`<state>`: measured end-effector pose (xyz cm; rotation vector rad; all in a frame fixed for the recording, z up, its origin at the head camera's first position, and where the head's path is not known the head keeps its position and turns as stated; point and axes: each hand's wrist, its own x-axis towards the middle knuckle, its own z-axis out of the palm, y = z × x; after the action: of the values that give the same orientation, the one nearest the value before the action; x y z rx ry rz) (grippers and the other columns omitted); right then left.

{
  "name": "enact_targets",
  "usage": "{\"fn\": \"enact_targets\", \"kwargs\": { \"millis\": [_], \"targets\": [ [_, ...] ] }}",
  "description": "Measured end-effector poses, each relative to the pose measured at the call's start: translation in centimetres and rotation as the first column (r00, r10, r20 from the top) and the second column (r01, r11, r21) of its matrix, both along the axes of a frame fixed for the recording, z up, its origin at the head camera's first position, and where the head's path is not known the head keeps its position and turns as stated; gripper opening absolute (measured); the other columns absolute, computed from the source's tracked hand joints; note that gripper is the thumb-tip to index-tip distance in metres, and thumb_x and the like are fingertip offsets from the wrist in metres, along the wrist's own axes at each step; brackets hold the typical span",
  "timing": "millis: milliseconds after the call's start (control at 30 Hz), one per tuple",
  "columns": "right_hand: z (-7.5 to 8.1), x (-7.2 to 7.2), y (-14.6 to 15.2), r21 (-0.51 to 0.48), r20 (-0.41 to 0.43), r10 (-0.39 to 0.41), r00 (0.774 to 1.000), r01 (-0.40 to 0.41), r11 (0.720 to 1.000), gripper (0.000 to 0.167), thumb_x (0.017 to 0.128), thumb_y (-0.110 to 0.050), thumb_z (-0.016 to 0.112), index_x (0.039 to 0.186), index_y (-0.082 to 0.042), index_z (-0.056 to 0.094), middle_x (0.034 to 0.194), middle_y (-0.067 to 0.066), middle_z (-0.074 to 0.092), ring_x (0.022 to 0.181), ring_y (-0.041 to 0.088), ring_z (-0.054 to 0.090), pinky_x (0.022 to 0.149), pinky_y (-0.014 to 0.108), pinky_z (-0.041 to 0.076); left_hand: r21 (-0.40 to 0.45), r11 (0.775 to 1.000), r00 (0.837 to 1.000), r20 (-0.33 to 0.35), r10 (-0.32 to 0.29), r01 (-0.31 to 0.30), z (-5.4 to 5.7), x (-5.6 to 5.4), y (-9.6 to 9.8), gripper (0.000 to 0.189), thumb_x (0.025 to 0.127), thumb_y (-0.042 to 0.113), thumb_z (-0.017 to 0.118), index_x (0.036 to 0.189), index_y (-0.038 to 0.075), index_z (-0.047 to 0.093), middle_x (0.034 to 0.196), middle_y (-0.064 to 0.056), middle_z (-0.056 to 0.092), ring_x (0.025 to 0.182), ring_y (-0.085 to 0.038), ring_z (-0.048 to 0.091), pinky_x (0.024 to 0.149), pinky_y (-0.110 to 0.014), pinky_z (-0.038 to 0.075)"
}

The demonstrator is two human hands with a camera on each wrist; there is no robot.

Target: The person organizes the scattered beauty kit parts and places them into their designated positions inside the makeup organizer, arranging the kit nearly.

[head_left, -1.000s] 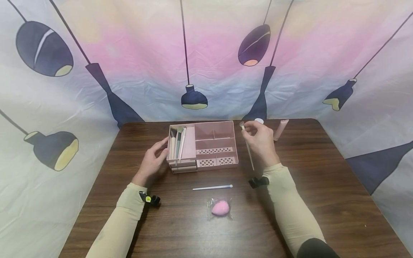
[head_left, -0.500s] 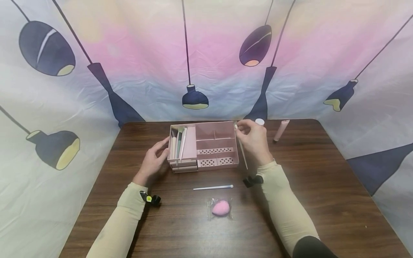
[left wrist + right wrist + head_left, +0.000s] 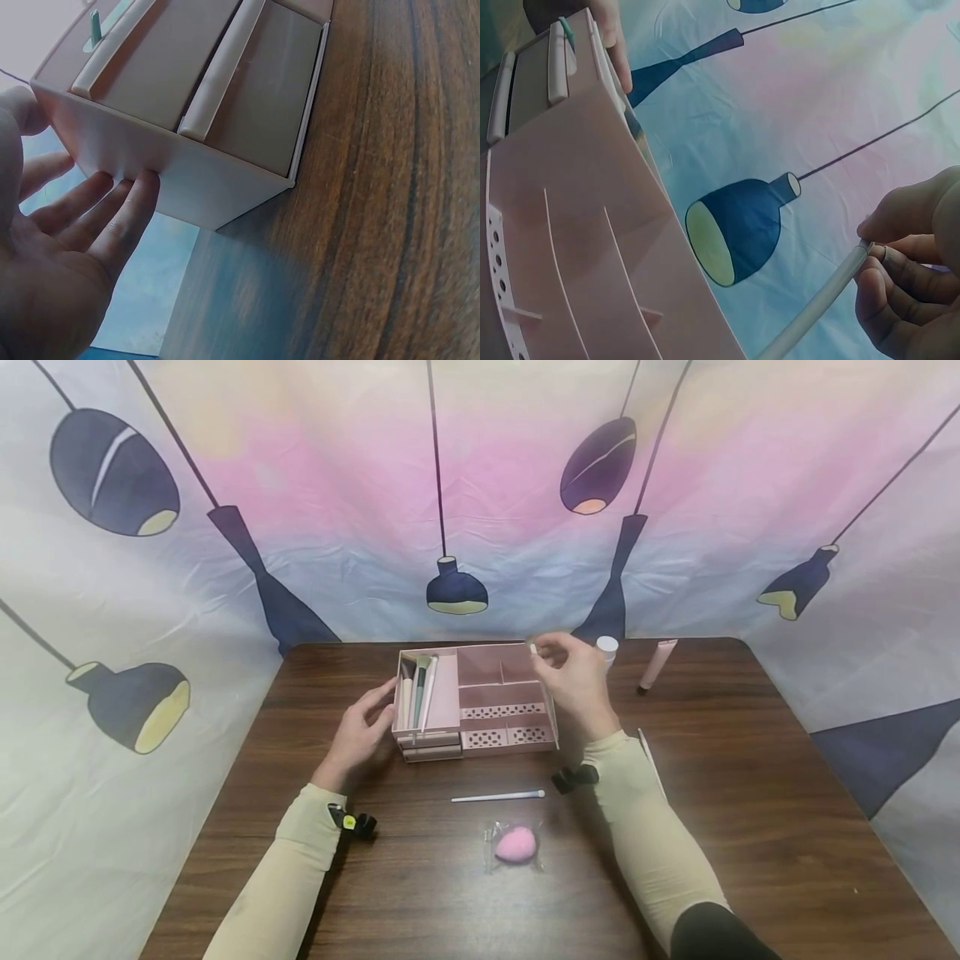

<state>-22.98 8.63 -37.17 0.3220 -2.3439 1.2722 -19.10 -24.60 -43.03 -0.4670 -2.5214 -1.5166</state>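
Note:
A pink makeup organizer stands at the back of the table, with several makeup brushes upright in its left part. My left hand touches the organizer's left side; in the left wrist view its fingers are extended and the tips meet the wall. At the organizer's right edge, my right hand pinches a makeup brush between thumb and fingers. That brush's pale handle points down, and the hand hides its upper end. The right compartments of the organizer hold nothing visible.
On the wooden table in front lie a white brush and a pink sponge in clear wrap. A white-capped container and a pink tube stand at right. Another slim white stick lies partly behind the right forearm.
My right hand has moved left with the brush, from beside the organizer to its right edge. The white stick behind the right forearm has come into view. My left hand stays at the organizer.

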Motion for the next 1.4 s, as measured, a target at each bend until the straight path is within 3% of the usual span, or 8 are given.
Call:
{"fn": "enact_targets", "kwargs": {
  "millis": [67, 300, 400, 500, 667, 1167, 1400],
  "targets": [
    [0.1, -0.1, -0.4, -0.004, -0.011, 0.001, 1.000, -0.001, 1.000, 0.016, 0.082, -0.012, 0.071, 0.097, -0.006, 0.073, 0.087, 0.009, 0.074, 0.074, 0.022, 0.069, 0.072, 0.038, 0.058, 0.001, 1.000, 1.000, -0.002, 0.000, 0.000, 0.0, 0.0, 0.0, 0.046, 0.098, 0.002, 0.051, 0.143, -0.005, 0.044, 0.144, -0.026, 0.045, 0.128, -0.040, 0.050, 0.107, -0.034, 0.041],
    [0.1, -0.4, -2.1, -0.047, -0.041, -0.006, 0.999, 0.004, 0.999, 0.016, 0.083, -0.015, 0.071, 0.098, -0.010, 0.073, 0.086, 0.005, 0.074, 0.074, 0.017, 0.069, 0.071, 0.032, 0.058, 0.003, 1.000, 1.000, -0.010, -0.001, 0.001, -0.1, -0.1, 0.0, 0.047, 0.098, 0.003, 0.052, 0.144, -0.002, 0.044, 0.145, -0.024, 0.046, 0.129, -0.038, 0.049, 0.099, -0.006, 0.036],
    [0.3, -0.4, -2.9, -0.059, -0.040, 0.009, 0.999, -0.011, 0.998, 0.016, 0.083, -0.016, 0.071, 0.098, -0.011, 0.073, 0.086, 0.003, 0.073, 0.074, 0.015, 0.068, 0.071, 0.030, 0.057, -0.008, 1.000, 1.000, -0.006, 0.003, -0.003, -0.1, -0.1, 0.0, 0.047, 0.099, 0.003, 0.052, 0.144, -0.001, 0.044, 0.145, -0.023, 0.046, 0.129, -0.038, 0.049, 0.103, -0.013, 0.039],
    [0.6, -0.4, -3.8, -0.073, -0.051, 0.034, 0.998, -0.038, 0.997, 0.016, 0.083, -0.016, 0.072, 0.098, -0.010, 0.073, 0.086, 0.003, 0.073, 0.073, 0.015, 0.067, 0.071, 0.030, 0.057, -0.016, 1.000, 1.000, -0.002, 0.010, -0.010, -0.1, 0.0, -0.1, 0.047, 0.099, 0.004, 0.052, 0.144, -0.001, 0.044, 0.146, -0.022, 0.046, 0.129, -0.037, 0.049, 0.108, -0.029, 0.042],
    [1.1, -0.5, -5.1, -0.088, -0.057, 0.056, 0.997, -0.061, 0.994, 0.015, 0.084, -0.014, 0.072, 0.098, -0.009, 0.073, 0.085, 0.003, 0.072, 0.072, 0.014, 0.066, 0.069, 0.027, 0.057, -0.028, 0.999, 1.000, 0.003, 0.019, -0.019, 0.0, 0.1, 0.0, 0.047, 0.099, 0.004, 0.051, 0.145, 0.000, 0.044, 0.146, -0.022, 0.046, 0.130, -0.037, 0.048, 0.109, -0.047, 0.039],
    [2.6, -0.7, -7.9, -0.134, -0.063, 0.110, 0.992, -0.117, 0.984, 0.016, 0.085, -0.017, 0.071, 0.099, -0.010, 0.072, 0.087, 0.001, 0.072, 0.073, 0.011, 0.066, 0.071, 0.024, 0.056, -0.035, 0.999, 1.000, 0.007, 0.021, -0.021, 0.1, 0.2, 0.0, 0.047, 0.100, 0.006, 0.051, 0.146, 0.001, 0.043, 0.147, -0.021, 0.045, 0.132, -0.038, 0.046, 0.112, -0.050, 0.036],
    [2.8, -1.0, -9.7, -0.193, -0.054, 0.144, 0.988, -0.152, 0.969, 0.019, 0.083, -0.012, 0.072, 0.100, -0.005, 0.072, 0.088, 0.007, 0.072, 0.074, 0.015, 0.066, 0.070, 0.020, 0.056, -0.028, 1.000, 1.000, 0.006, 0.006, -0.006, 0.1, 0.1, 0.0, 0.047, 0.100, 0.006, 0.051, 0.146, 0.000, 0.042, 0.147, -0.022, 0.045, 0.131, -0.038, 0.047, 0.111, -0.048, 0.037]
  ]
}}
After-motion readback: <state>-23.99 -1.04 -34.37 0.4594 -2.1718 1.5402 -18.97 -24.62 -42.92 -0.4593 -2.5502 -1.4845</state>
